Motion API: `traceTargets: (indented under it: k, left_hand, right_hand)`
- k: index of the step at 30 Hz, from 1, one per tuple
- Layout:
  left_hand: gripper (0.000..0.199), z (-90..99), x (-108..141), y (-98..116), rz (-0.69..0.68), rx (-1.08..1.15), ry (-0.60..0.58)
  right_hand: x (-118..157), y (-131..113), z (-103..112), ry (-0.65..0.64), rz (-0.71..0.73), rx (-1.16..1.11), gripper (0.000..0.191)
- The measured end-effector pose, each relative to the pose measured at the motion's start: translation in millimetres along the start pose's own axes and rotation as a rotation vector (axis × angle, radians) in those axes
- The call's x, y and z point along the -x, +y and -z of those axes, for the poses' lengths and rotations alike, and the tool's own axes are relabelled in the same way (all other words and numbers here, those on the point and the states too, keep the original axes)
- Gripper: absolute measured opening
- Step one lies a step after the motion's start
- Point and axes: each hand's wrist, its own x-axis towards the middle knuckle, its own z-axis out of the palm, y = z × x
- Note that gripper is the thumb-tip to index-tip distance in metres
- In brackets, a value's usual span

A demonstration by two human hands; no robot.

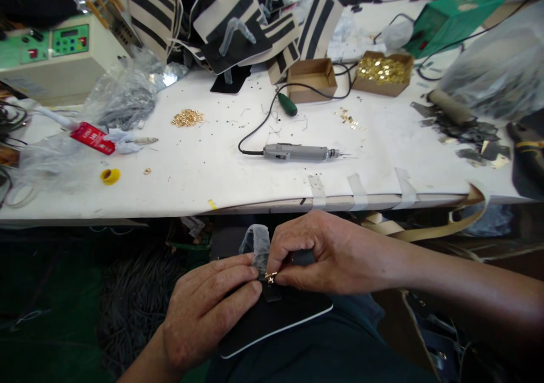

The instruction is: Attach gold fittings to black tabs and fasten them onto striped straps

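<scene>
A black panel with a pale edge (276,320) lies on the person's lap, below the table edge. A plastic-wrapped loop (257,241) stands up from it. My left hand (215,306) lies flat on the panel's left part, its fingertips against the base of the loop. Thumb and index finger of my right hand (314,252) pinch a small gold metal piece (271,278) just right of the left fingertips, over a dark tab (272,293) on the panel.
On the white table (204,173) are a grey electric screwdriver (297,152), a green-handled tool (288,105), a red glue bottle (92,138), yellow tape (110,176), gold pieces (187,118), a box of gold parts (383,72) and striped panels (278,32).
</scene>
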Motion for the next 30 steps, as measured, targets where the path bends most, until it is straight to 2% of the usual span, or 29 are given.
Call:
traceTargets:
  k: [5, 10, 14, 16, 20, 22, 30]
  left_hand:
    - [0.013, 0.1, -3.4, -1.0, -0.037, -0.008, -0.012]
    - [0.013, 0.1, -7.3, -0.6, -0.052, -0.03, -0.003]
    - [0.018, -0.3, -8.6, 0.7, -0.052, -0.033, 0.015]
    - [0.018, -1.1, -8.1, 1.2, -0.029, -0.026, 0.028]
    - [0.018, -3.7, -7.8, 1.6, -0.001, 0.01, 0.04]
    - [0.018, -4.9, -9.1, 1.3, 0.007, 0.021, 0.055]
    - [0.018, -6.4, -14.3, 1.0, 0.052, 0.101, 0.1]
  right_hand:
    - [1.7, 2.1, -4.0, 0.031, -0.039, -0.06, 0.013]
    - [0.4, 4.7, -2.8, 0.001, -0.09, -0.143, 0.006]
    - [-0.7, 8.0, 0.0, -0.038, -0.168, -0.245, 0.011]
    - [-0.5, 8.8, -0.2, -0.007, -0.178, -0.259, 0.013]
    - [0.8, 6.0, -4.3, 0.237, -0.073, -0.11, 0.011]
    - [1.5, 3.0, -6.6, 0.319, -0.008, -0.017, 0.007]
    - [3.1, -3.4, -6.5, 0.271, 0.053, 0.066, 0.008]
